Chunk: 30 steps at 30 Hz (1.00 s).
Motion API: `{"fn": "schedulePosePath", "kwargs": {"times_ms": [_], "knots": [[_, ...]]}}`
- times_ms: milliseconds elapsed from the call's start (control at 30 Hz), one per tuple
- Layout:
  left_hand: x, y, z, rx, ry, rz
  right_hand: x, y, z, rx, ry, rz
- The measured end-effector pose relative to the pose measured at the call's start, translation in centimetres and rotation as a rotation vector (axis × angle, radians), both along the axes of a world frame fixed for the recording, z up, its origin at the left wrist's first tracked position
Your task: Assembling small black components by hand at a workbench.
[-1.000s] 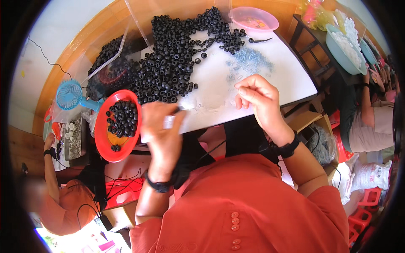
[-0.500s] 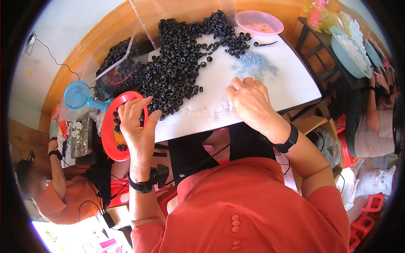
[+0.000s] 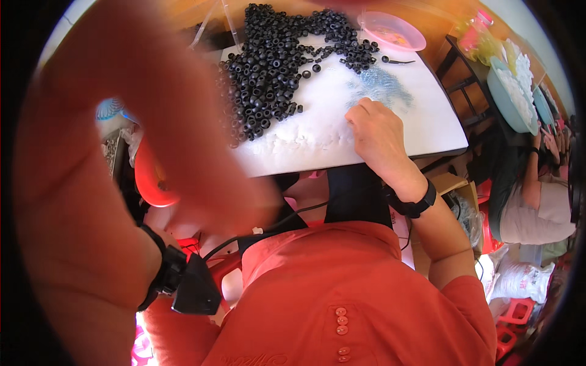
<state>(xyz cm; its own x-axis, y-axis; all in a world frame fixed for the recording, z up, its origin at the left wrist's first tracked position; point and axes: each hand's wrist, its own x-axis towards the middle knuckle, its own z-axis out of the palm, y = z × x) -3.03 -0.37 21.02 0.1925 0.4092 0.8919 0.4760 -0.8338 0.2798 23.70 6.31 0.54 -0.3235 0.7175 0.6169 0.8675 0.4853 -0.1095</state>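
My left hand [image 3: 91,177] is raised very close to the camera, large and smeared by motion; whether it grips anything does not show. Over the white tabletop [image 3: 433,125], my right hand [image 3: 379,134] is closed with its fingers curled together. Anything between those fingertips is hidden. Just beyond it lies a scatter of small clear bluish pieces [image 3: 381,87]. A large pile of small black ring-like pieces [image 3: 274,67] covers the table's left and far part. Partly behind my left hand is a red bowl [image 3: 148,177].
A pink basin [image 3: 397,36] stands at the table's far edge, near a thin dark pointed tool [image 3: 401,61]. On a dark side stand at right sits a pale green basin [image 3: 510,94] of white pieces. Another person [image 3: 537,201] is at the far right. A blue fan [image 3: 108,108] shows at left.
My left hand has risen from the red bowl toward the camera and now blocks much of the left side. My right hand stays near the clear pieces, its fingers curled. The view has shifted slightly.
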Motion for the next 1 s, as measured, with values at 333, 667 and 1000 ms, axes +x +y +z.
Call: {"fn": "schedulePosePath", "kwargs": {"times_ms": [333,667,1000], "knots": [[-6.1,2.7,5.2,0.451,-0.220,0.184,-1.6,-3.6,-2.1,0.071,0.055,-0.066],[-3.1,2.2,5.1,0.300,-0.182,0.088,-2.0,-2.2,-0.1,0.108,0.028,-0.032],[-1.4,1.3,4.5,0.043,-0.201,-0.020,-1.6,-2.8,-0.1,0.166,0.106,0.033]]}}
